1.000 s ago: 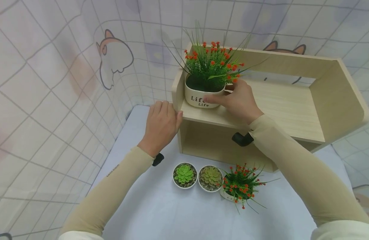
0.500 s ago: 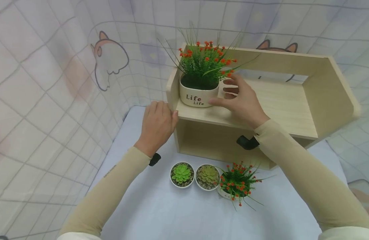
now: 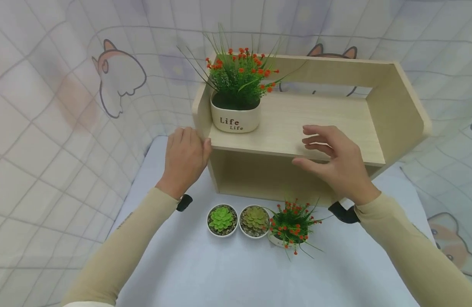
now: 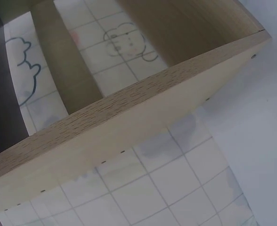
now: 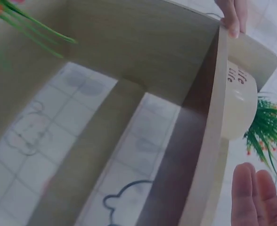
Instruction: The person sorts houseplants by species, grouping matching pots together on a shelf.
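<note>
A cream oval pot (image 3: 236, 121) lettered "Life", with grass and small orange-red flowers, stands at the left end of the wooden shelf unit's (image 3: 320, 113) upper board. My left hand (image 3: 185, 160) holds the unit's left side panel, its thumb at the front edge; the right wrist view also shows these fingers (image 5: 233, 19) there. My right hand (image 3: 335, 164) hovers before the upper board, fingers spread and slightly bent, holding nothing. In the right wrist view its fingertips (image 5: 243, 181) are apart from the pot. The left wrist view shows mainly the side panel (image 4: 129, 115).
On the white tabletop (image 3: 228, 273), two round pots with a bright green succulent (image 3: 221, 219) and a duller succulent (image 3: 254, 220) stand beside a second flowering pot (image 3: 292, 226), before the shelf's lower compartment (image 3: 266, 175). A grid-patterned cloth (image 3: 40, 170) hangs behind and at the sides.
My right hand has let go of the lettered pot and drawn back to the right and toward me. The pot stays on the board; my left hand keeps its place on the panel.
</note>
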Demonstrator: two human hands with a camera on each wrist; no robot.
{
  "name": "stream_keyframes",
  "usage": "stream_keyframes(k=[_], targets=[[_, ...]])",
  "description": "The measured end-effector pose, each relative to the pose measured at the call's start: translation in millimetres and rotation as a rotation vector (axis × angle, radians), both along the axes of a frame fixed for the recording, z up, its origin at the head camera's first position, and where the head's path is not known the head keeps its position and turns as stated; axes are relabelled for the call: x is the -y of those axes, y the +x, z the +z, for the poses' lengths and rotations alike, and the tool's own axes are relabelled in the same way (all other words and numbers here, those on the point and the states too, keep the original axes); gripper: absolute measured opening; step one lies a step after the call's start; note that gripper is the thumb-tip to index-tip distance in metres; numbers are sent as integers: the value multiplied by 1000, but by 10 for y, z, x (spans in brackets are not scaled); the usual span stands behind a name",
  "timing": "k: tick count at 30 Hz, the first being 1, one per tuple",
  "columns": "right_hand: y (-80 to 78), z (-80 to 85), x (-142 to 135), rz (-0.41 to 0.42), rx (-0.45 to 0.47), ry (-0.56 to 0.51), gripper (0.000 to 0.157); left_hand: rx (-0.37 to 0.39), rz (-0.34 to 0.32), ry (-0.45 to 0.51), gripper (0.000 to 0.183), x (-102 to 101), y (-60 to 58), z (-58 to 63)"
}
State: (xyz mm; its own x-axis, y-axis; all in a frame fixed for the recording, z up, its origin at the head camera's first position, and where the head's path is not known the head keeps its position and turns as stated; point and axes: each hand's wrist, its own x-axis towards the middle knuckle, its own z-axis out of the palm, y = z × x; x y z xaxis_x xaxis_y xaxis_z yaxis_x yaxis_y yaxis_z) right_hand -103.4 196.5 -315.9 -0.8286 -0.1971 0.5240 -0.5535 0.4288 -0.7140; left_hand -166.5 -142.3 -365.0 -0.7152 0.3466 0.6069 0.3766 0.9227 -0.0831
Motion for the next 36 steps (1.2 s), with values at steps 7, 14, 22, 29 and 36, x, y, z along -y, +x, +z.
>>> stream_keyframes(k=[7,14,22,29,36], targets=[[273,-274,-256,8,-40,-72,66,1,5,9,44,58,-18,3],[506,-583,-553,-113,58,-34,50,-14,11,26,45,63,-21,0],[803,-1151,-741,-269,159,25,39,-34,5,35,43,32,-30,-12],[989,-1683,-834,-400,228,100,41,-33,0,39,43,7,-8,-22],[1092,-2055,-860,-420,379,124,52,-19,-1,22,44,-9,2,-27]])
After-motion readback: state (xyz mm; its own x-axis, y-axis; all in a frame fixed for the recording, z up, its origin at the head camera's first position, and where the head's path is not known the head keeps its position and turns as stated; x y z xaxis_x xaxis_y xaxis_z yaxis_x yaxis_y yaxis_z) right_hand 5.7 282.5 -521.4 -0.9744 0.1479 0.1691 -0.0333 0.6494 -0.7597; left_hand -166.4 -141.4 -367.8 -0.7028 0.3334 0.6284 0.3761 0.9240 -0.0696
